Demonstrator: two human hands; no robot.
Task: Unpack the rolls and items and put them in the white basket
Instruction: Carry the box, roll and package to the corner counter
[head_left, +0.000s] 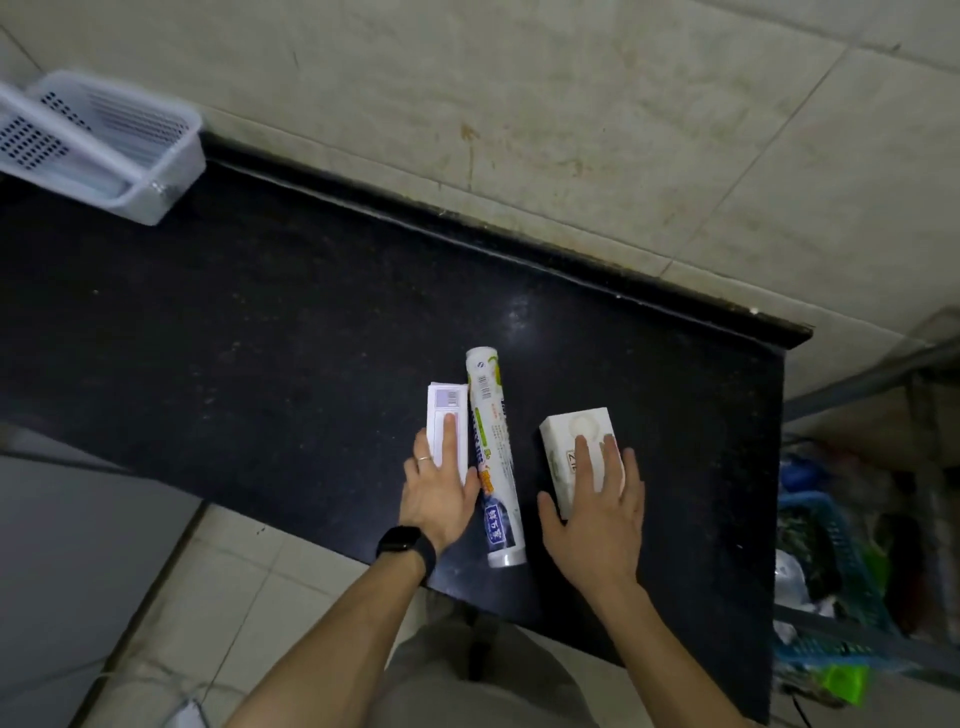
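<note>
On the black counter (260, 322) lie three packed items side by side. A flat white box with a lilac label (445, 408) is at the left, and my left hand (439, 488) rests on its near end with fingers straight. Next to it lies a long white printed roll (491, 447), untouched. To the right sits a white carton (563, 441); my right hand (597, 514) lies flat on top of it, thumb at its left side. The white basket (150, 171) stands far off at the counter's back left, with nothing visible inside.
A tiled wall (571, 130) runs along the counter's far edge. The counter ends at the right, where a blue crate (826, 571) with bags and clutter sits lower down. Pale floor tiles (208, 597) show at the near left.
</note>
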